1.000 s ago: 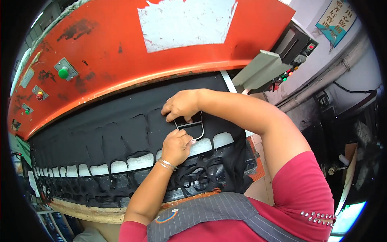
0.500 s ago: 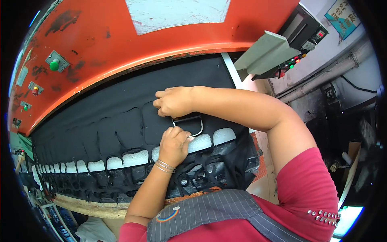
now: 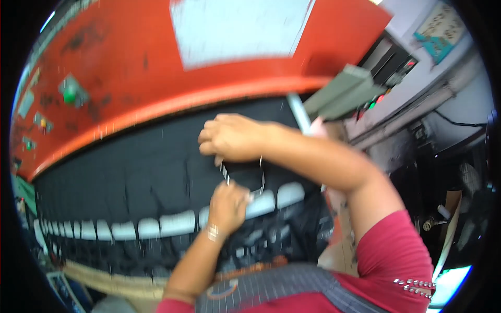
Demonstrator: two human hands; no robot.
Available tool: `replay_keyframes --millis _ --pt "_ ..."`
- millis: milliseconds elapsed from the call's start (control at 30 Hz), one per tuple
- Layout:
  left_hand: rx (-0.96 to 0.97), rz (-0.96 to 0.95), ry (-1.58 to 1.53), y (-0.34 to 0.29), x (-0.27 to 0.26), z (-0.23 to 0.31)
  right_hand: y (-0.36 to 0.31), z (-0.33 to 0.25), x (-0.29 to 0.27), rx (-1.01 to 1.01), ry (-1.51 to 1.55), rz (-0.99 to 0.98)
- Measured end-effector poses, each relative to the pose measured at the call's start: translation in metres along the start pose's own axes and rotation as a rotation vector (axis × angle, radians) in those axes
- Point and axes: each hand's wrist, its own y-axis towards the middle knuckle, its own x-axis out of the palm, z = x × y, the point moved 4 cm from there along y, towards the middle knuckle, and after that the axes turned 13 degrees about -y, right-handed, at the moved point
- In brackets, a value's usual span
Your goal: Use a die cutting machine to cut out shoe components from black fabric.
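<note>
A thin metal cutting die (image 3: pixel 263 176), a rounded frame, rests at the right part of a black layered sheet material (image 3: pixel 130 180). My left hand (image 3: pixel 228 206), with bangles at its wrist, is closed at the die's near side. Beyond it, my right hand (image 3: pixel 235 138) bends over the far end with curled fingers, its thumb by the die's left side. That hand hides the far end, and motion blur softens both hands. White patches (image 3: pixel 177 223) show through cut-outs along the sheet's near edge.
Behind the sheet stands a large orange press (image 3: pixel 130 68) with a green button (image 3: pixel 69 95) on its left. A grey-green metal bracket (image 3: pixel 344 94) juts out at the right. Dark strips of scrap (image 3: pixel 261 240) hang at the near edge, above a wooden rail (image 3: pixel 115 279).
The whole view has shifted and blurred, with press and sheet lower in the picture. My right hand sits slightly farther from my left hand. Both remain at the die.
</note>
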Motion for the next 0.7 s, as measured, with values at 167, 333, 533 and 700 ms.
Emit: replay_keyframes --millis 167,333,533,700 --pt "-0.085 0.029 0.069 -0.004 -0.010 0.009 -0.079 0.065 -0.217 0.553 -1.082 0.905" --pt "-0.050 0.029 0.082 -0.004 -0.003 0.013 -0.096 0.186 -0.279 1.313 -0.276 0.266" --pt "-0.059 0.098 0.170 -0.007 -0.007 0.022 -0.048 0.217 -0.277 1.396 -0.056 0.052" --pt "-0.092 0.220 0.277 -0.008 0.003 0.018 -0.094 0.250 -0.264 1.047 1.257 0.629"
